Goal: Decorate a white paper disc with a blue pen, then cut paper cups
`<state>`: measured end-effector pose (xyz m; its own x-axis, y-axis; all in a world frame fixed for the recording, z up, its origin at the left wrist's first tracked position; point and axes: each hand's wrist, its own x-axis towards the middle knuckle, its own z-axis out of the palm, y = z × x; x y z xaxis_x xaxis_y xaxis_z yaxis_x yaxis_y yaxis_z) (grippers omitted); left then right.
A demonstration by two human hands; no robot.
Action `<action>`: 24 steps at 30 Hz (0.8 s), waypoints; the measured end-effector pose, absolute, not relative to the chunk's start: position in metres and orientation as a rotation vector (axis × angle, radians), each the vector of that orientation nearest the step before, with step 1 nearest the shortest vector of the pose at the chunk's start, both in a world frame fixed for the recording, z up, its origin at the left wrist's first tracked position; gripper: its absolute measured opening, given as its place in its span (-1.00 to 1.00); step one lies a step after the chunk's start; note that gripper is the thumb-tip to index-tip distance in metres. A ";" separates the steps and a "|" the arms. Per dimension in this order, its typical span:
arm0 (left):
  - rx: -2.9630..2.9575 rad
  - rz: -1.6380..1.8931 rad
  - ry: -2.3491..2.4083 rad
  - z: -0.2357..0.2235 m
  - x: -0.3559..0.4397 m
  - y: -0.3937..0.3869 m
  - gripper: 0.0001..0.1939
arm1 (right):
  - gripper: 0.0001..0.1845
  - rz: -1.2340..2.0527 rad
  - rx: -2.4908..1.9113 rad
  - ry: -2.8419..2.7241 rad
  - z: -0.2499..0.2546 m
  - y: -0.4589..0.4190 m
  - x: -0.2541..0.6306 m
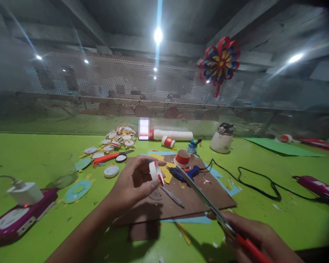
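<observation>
My left hand point(134, 182) pinches a white and red ring point(155, 173), which looks cut from a paper cup, between thumb and fingers. In my right hand point(252, 233) is a pair of scissors point(208, 204) with red handles, its long blades pointing up and away to the left, apart from the ring. Beneath both hands lies a brown board point(216, 193). On it are a blue glue gun point(185, 173), a red and white cup piece point(182, 159), yellow paper point(167, 173) and a grey pen point(172, 197).
Left of the board are a pile of small round pieces point(123, 137), an orange-handled cutter point(106, 158) and a purple power strip point(24, 215). Stacked cups point(175, 135), a lit phone point(144, 128), a blue bottle point(192, 147) and a white jug point(222, 140) stand behind. The glue gun's black cord point(244, 179) runs right.
</observation>
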<state>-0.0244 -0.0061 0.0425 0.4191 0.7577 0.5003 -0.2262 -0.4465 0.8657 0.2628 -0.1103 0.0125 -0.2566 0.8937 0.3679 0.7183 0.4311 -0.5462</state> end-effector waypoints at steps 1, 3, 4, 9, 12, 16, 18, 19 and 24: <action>1.654 1.205 0.467 0.042 -0.025 -0.005 -0.64 | -0.61 0.380 -1.359 -2.050 0.015 -0.110 0.263; 1.640 1.174 0.448 0.041 -0.029 -0.001 -0.61 | -0.61 0.414 -1.379 -2.043 0.018 -0.108 0.264; 1.665 1.159 0.456 0.040 -0.031 0.002 -0.60 | -0.61 0.424 -1.393 -2.035 0.018 -0.107 0.264; 2.214 1.060 0.930 0.033 -0.040 0.012 -0.66 | -0.58 0.383 -1.465 -1.963 0.015 -0.097 0.262; 2.089 1.035 0.816 0.039 -0.038 0.009 -0.51 | -0.59 0.282 -1.445 -1.913 0.012 -0.092 0.258; 1.715 1.056 0.480 0.047 -0.037 0.004 -0.52 | -0.60 0.255 -1.392 -1.863 0.013 -0.086 0.250; 1.638 1.070 0.435 0.048 -0.037 0.003 -0.53 | -0.63 0.241 -1.368 -1.846 0.017 -0.081 0.245; 1.613 1.070 0.419 0.047 -0.037 0.003 -0.53 | -0.65 0.244 -1.362 -1.855 0.021 -0.078 0.242; 1.525 1.010 0.373 0.045 -0.034 0.002 -0.55 | -0.62 0.333 -1.395 -1.887 0.051 -0.064 0.222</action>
<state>-0.0342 0.0024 0.0449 0.5700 0.7286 0.3798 -0.3069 -0.2400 0.9210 0.2223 -0.0636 0.0505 -0.1223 0.9025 0.4130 0.7065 0.3714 -0.6024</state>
